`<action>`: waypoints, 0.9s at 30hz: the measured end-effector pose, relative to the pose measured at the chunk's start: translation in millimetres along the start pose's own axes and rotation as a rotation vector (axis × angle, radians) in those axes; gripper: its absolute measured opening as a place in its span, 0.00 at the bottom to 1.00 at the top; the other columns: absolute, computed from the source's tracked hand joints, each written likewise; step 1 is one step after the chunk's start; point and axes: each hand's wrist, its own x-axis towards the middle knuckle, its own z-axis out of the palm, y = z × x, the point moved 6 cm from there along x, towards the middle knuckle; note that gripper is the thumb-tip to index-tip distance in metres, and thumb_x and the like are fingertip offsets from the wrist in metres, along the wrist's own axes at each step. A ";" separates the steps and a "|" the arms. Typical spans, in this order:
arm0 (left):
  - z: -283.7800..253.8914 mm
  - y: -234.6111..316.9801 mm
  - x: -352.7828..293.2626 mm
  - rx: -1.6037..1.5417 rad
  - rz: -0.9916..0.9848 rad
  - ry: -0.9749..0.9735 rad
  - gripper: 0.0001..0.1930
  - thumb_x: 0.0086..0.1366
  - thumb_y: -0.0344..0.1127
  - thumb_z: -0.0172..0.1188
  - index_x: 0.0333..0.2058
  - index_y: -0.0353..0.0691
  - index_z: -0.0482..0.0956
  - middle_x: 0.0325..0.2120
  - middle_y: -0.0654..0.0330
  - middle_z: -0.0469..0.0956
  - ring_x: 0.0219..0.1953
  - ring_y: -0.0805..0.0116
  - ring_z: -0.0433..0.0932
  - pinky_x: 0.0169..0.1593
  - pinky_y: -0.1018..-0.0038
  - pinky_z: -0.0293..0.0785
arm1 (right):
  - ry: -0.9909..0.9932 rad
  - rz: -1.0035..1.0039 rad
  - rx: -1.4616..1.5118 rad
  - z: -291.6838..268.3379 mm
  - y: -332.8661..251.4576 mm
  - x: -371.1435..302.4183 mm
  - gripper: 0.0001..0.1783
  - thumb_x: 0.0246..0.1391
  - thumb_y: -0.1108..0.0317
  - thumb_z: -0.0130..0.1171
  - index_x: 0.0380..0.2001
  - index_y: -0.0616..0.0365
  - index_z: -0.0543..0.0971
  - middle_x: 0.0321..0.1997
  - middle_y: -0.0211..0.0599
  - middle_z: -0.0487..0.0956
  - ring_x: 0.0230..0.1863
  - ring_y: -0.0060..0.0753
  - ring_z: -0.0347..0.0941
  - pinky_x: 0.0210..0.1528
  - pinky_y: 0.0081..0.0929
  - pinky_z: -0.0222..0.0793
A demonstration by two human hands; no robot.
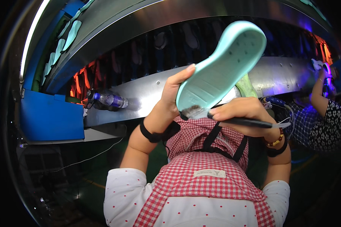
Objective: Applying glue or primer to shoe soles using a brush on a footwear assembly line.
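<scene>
My left hand (169, 97) holds up a pale mint-green shoe sole (223, 66), bottom side toward me, gripping its lower edge with thumb and fingers. My right hand (243, 113) grips a black-handled brush (231, 119). Its bristles (195, 112) touch the heel end of the sole. Both wrists wear black straps, and the right wrist also has a beaded bracelet. A red-and-white checked apron covers my chest and lap.
A curved metal conveyor housing (147, 92) runs across in front, with orange-lit shoe parts inside. A plastic water bottle (110, 100) lies on its ledge. A blue box (51, 119) stands at the left. Another person's arm (322, 94) works at the right.
</scene>
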 end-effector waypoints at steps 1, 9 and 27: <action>-0.4 -1.8 1.6 0.059 -0.078 0.017 0.23 0.61 0.43 0.45 0.49 0.29 0.65 0.40 0.47 0.73 0.39 0.59 0.77 0.44 0.68 0.74 | 0.000 0.005 -0.004 -3.4 -1.0 0.8 0.10 0.38 0.77 0.62 0.29 0.59 0.78 0.34 0.40 0.79 0.37 0.35 0.76 0.40 0.26 0.72; -0.1 -8.6 -10.2 0.445 -0.232 0.188 0.20 0.60 0.39 0.50 0.46 0.28 0.68 0.40 0.49 0.73 0.37 0.65 0.76 0.43 0.73 0.73 | -0.232 -0.022 -0.130 3.8 10.4 -14.9 0.12 0.39 0.75 0.57 0.33 0.55 0.77 0.36 0.36 0.78 0.36 0.35 0.76 0.36 0.23 0.71; -40.3 -3.6 -20.1 0.485 -0.175 0.325 0.22 0.59 0.39 0.50 0.47 0.28 0.66 0.39 0.50 0.73 0.37 0.66 0.77 0.41 0.74 0.74 | -0.255 0.202 -0.160 -23.6 35.0 -32.1 0.13 0.43 0.71 0.60 0.35 0.61 0.77 0.35 0.41 0.79 0.36 0.36 0.76 0.38 0.25 0.71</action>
